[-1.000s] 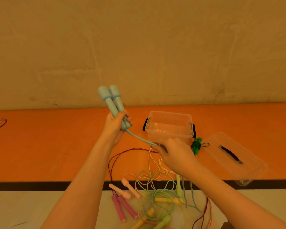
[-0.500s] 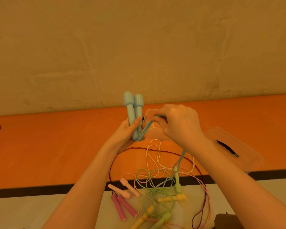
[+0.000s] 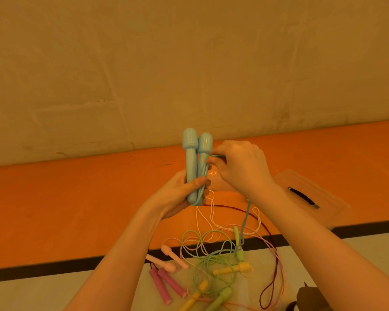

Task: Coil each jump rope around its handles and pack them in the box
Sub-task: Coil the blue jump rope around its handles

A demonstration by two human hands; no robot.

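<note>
Nearest the camera, on the pale floor strip: loose uncoiled ropes in a tangle, dumped there as the waiting pile. Dark pink handles (image 3: 164, 286) lie side by side, pale pink handles (image 3: 166, 259) just beyond, yellow handles (image 3: 231, 269) and green handles (image 3: 238, 245) mixed in with green cord (image 3: 202, 243) loops; a dark red cord (image 3: 272, 281) loops round the right side. None of these are wound yet.

Above the pile, the left hand (image 3: 180, 194) clenches the two blue handles (image 3: 195, 162), upright and pressed together as one core to wrap on. The right hand (image 3: 240, 167) pinches the blue cord (image 3: 245, 221) just beside the handle heads, fingertips curled, feeding a turn around the pair. One or two strands already run down along the handles; the slack hangs down from the right hand into the pile, so most of the winding looks undone.

Further out, on the orange mat (image 3: 76, 198), the clear lid (image 3: 310, 198) with a black handle lies flat to the right, off the box to leave it open. The box itself is mostly hidden behind the hands; cannot tell what's in it. Plain wall (image 3: 189, 63) behind.
</note>
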